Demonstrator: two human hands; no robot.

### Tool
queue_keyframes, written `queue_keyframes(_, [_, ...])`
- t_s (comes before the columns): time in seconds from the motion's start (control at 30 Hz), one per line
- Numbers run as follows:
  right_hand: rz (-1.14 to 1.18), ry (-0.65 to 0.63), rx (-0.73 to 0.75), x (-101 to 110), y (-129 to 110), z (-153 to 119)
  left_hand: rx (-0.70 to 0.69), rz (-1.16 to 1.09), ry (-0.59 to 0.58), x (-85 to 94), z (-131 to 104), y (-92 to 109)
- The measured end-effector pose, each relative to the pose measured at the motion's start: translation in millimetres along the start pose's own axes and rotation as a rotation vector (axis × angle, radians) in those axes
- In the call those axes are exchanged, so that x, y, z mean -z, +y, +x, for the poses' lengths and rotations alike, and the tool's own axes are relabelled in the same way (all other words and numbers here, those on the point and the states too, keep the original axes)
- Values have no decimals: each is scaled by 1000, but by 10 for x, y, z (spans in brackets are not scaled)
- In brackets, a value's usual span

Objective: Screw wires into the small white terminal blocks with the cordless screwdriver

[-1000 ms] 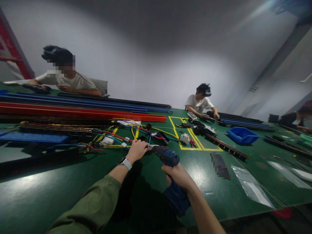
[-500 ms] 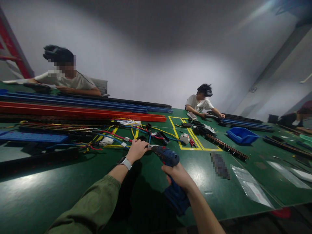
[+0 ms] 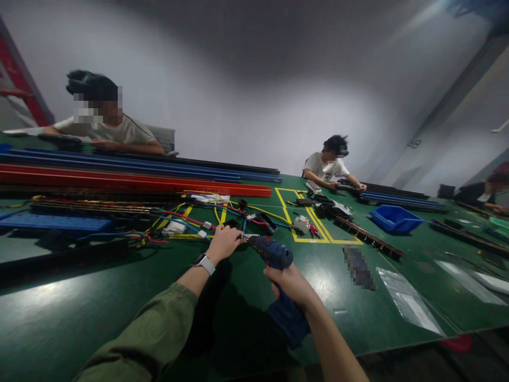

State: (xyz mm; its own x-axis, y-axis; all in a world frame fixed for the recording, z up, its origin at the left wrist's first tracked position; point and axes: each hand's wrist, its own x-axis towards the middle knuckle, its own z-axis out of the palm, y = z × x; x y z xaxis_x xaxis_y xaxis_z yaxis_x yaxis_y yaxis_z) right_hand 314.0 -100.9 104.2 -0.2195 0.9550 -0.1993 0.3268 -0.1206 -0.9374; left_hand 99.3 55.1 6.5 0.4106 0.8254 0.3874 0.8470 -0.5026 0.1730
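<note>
My right hand (image 3: 292,284) is wrapped round the grip of a blue power drill (image 3: 274,251), which points to the left and away from me. Just beyond the drill's tip, my left hand (image 3: 226,243) has its fingers bent over something small and dark; what it holds is too small to make out. A watch with a pale band (image 3: 205,263) is on my left wrist. Behind my left hand lie coloured wires (image 3: 191,215) with white connectors (image 3: 204,233). A black part (image 3: 265,223) and a white connector block (image 3: 302,224) rest on the green table (image 3: 238,339).
Long red rails (image 3: 159,183) and blue rails (image 3: 131,165) stretch across the left back. A blue bin (image 3: 395,218), a track strip (image 3: 369,237) and plastic bags (image 3: 409,302) are on the right. Two people (image 3: 328,167) sit across the table; another is at far right.
The view has shifted very slightly. My hands and the drill stay in nearly the same place.
</note>
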Motion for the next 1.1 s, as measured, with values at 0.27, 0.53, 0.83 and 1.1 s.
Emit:
queue_keyframes(0.27, [-4, 12, -39, 1, -12, -12, 7, -19, 2, 18, -2, 15])
queue_keyframes(0.53, [15, -3, -18, 11, 23, 2, 10, -23, -1, -6, 0, 3])
queue_keyframes(0.83, [14, -8, -12, 11, 4, -5, -2, -22, 9, 4, 1, 8])
queue_keyframes(1.1, [-2, 7, -25, 8, 0, -7, 15, -30, 0, 25, 0, 26])
